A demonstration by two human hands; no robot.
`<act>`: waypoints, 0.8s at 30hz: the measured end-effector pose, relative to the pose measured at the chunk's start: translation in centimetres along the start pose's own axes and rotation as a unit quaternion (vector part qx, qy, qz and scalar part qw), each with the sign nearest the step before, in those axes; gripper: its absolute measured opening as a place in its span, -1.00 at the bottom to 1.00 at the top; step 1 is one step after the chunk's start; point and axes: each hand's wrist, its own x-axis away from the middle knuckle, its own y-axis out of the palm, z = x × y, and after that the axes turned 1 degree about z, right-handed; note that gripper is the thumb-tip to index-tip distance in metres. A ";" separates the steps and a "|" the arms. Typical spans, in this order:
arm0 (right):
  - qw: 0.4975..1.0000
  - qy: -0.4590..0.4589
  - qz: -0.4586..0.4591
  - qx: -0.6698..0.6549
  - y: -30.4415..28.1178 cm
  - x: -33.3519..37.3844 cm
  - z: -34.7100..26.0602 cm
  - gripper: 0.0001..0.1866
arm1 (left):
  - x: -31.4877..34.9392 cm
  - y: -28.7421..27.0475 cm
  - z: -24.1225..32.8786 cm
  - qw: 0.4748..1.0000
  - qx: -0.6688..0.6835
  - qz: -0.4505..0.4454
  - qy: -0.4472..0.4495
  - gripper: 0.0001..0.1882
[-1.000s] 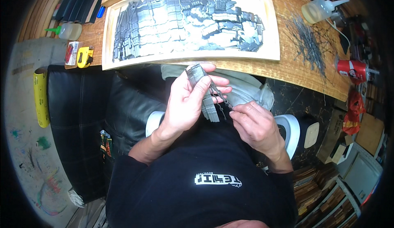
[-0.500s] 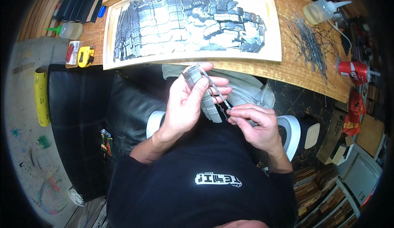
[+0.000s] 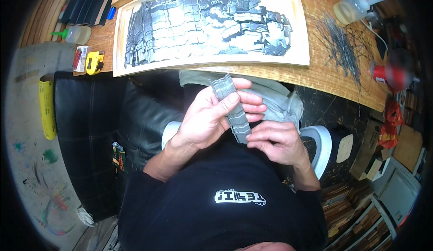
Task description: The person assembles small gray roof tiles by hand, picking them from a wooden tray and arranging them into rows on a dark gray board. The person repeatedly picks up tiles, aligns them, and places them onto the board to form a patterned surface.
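On the near side of the wooden tray (image 3: 301, 34), clear of its front edge, the left hand (image 3: 203, 115) grasped a grey, pale-banded laminated strip (image 3: 239, 120), thumb across its face and the other fingers behind. The right hand (image 3: 279, 142) had thumb and forefinger drawn together at the strip's end farthest from the tray; whether they gripped or only touched it, I could not tell. Thin dark slivers (image 3: 343, 43) lay heaped right of the tray, nearer to it than the red can (image 3: 380, 74). A green-tipped squeeze bottle (image 3: 77, 34) stood left of the tray.
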 end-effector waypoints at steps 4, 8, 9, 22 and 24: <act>0.999 -0.004 -0.004 -0.048 0.4 1.6 0.8 -0.68 | -0.7 0.4 -1.4 0.999 0.028 -0.009 -0.043 -0.54; 0.991 -0.001 0.060 -0.118 1.7 4.2 2.6 -0.72 | -1.7 1.0 -2.6 0.993 0.052 -0.046 -0.093 -0.45; 0.989 -0.002 0.078 -0.130 2.0 4.8 2.7 -0.72 | -2.0 1.1 -2.9 0.992 0.047 -0.042 -0.106 -0.45; 0.971 0.072 0.206 -0.102 3.6 7.2 2.6 -0.79 | -5.7 -0.2 -2.7 0.938 -0.207 -0.048 -0.274 -0.53; 0.962 0.105 0.216 -0.127 3.9 6.7 2.2 -0.78 | -5.8 0.2 -2.4 0.942 -0.202 -0.013 -0.269 -0.57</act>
